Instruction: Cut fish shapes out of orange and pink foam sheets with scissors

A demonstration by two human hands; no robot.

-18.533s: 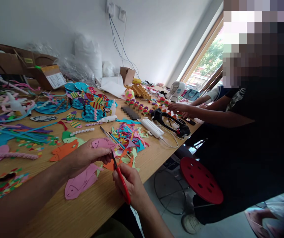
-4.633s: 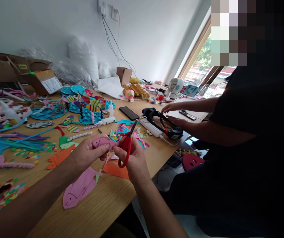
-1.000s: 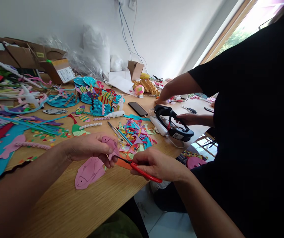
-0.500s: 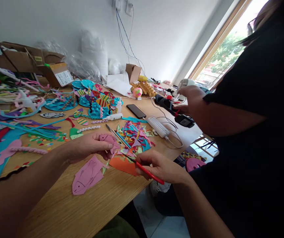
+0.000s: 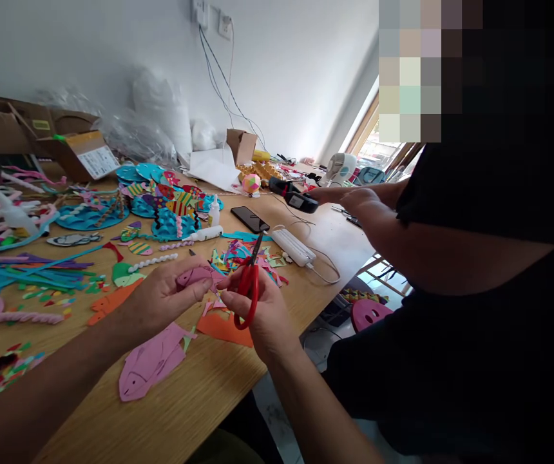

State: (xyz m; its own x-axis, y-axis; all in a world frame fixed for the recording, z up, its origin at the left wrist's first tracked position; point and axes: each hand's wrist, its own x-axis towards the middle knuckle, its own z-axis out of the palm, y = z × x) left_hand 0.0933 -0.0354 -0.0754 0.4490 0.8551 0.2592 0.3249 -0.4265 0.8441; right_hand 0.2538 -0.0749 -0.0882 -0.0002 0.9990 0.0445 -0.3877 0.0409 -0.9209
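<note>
Between the thumb and fingers of my left hand [image 5: 158,296] is a small pink paper fish [image 5: 194,276] with drawn lines. My right hand [image 5: 271,312] has red-handled scissors [image 5: 248,288] hooked in it, the blades pointing up and away. Its fingertips meet the fish's tail end; whether they pinch it I cannot tell. Below my left hand, a larger pink sheet with a drawn fish [image 5: 151,364] lies on the wooden table [image 5: 175,412]. An orange paper piece [image 5: 226,328] lies under my right hand, near a heap of coloured scraps [image 5: 236,251].
A phone [image 5: 249,219], a power strip [image 5: 292,247] and glue bottles [image 5: 207,233] lie behind the scraps. Decorated blue fish stands [image 5: 175,222] and pipe cleaners fill the left side. At right, another person's arm [image 5: 383,222] reaches over the table, by a dark strapped device [image 5: 302,202].
My right hand has moved left to the fish, and the scissors have turned from lying flat to blades up. The person's arm and the dark device have shifted away from me.
</note>
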